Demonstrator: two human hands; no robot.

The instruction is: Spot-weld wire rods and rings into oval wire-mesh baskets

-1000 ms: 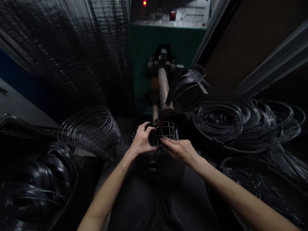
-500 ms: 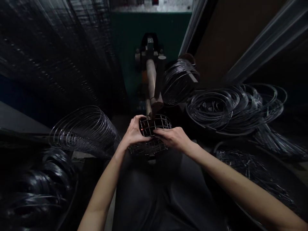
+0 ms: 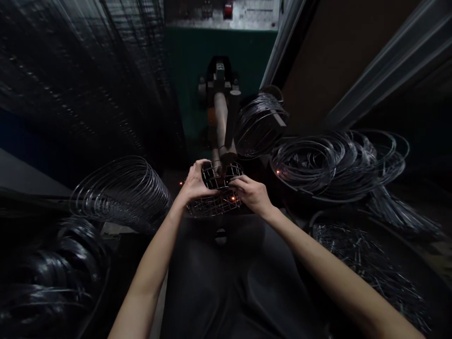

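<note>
A round wire basket [image 3: 215, 205] of crossed metal rods sits at the tip of a spot welder [image 3: 221, 117], whose grey arms reach down from a green machine body. My left hand [image 3: 195, 182] grips the basket's left side, thumb along the near rim and fingers around the far part. On the right side, my right hand [image 3: 250, 192] pinches at the rim with bent fingers; whether a separate piece of wire is between them I cannot make out. Orange sparks glow on the basket's near side and out to both sides.
Wire rings [image 3: 123, 190] stand in a row at the left, above shiny wire coils [image 3: 67, 268]. More wire hoops hang on a holder [image 3: 261, 125] beside the welder. At the right are a tub of wire rings [image 3: 318, 162] and a bin of short wire rods [image 3: 367, 263].
Sparks have spread from one small glow to several points. My right hand's fingers have curled in from a straighter reach. The view has tilted slightly, showing more of the machine's top panel.
</note>
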